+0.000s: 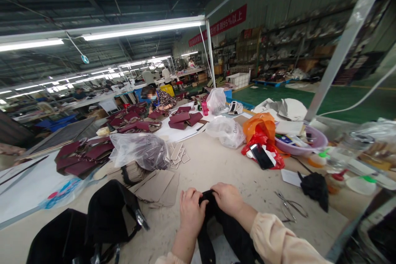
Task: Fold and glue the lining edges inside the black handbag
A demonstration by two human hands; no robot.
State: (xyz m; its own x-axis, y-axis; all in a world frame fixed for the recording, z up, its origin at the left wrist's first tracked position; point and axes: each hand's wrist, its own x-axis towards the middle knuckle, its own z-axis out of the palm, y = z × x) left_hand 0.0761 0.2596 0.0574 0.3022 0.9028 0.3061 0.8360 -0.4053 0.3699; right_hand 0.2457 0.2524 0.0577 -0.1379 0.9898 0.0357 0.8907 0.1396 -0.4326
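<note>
At the front of the table, both my hands grip the upper edge of a black fabric piece (232,231), which looks like part of a bag. My left hand (192,210) has its fingers and thumb closed on the left end of that edge. Close beside it, my right hand (227,199) pinches the same edge from the right. A black strap (206,243) hangs below my left hand. The lower part of the piece runs out of view. To the left stand two black bags (107,212) with shiny metal fittings. Pliers or scissors (289,206) lie right of my right sleeve.
Stacked beige boards (159,187) and a plastic bag (140,150) lie left of centre. Further back are maroon pieces (185,119) and a person (162,98) bending over the table. A phone (262,156), a purple basin (318,142) and bottles (337,181) stand right.
</note>
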